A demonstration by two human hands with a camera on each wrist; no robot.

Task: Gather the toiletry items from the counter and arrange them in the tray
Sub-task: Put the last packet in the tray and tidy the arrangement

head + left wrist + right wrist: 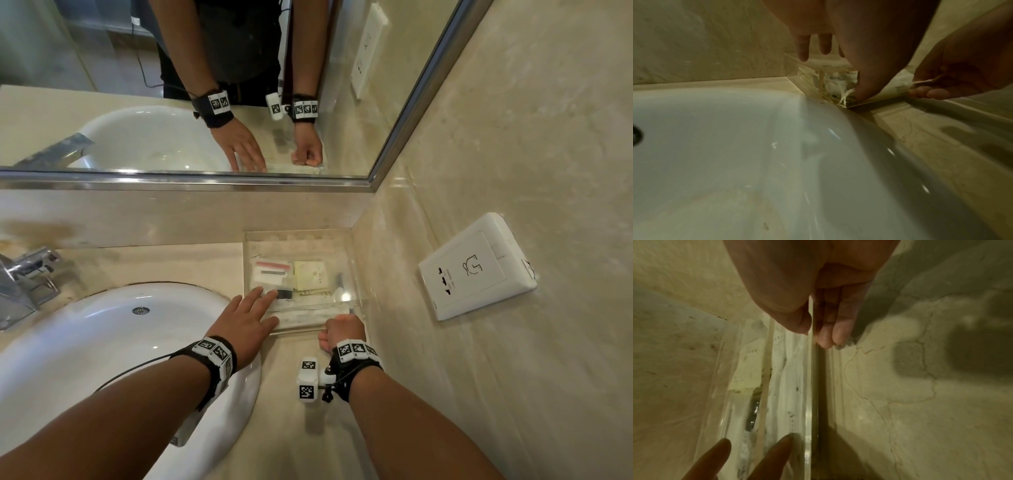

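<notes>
Right hand [343,330] pinches the tray [356,274] wall; left hand [247,320] rests flat.

From the left wrist view, the left hand [859,48] reaches over the clear tray [795,71], fingers straight, its thumb tip pressing down at the tray's near corner beside the white sink basin [725,146]. White packets [836,84] lie inside. The right hand [966,68] pinches the tray's near edge on the beige counter [931,138]
</notes>
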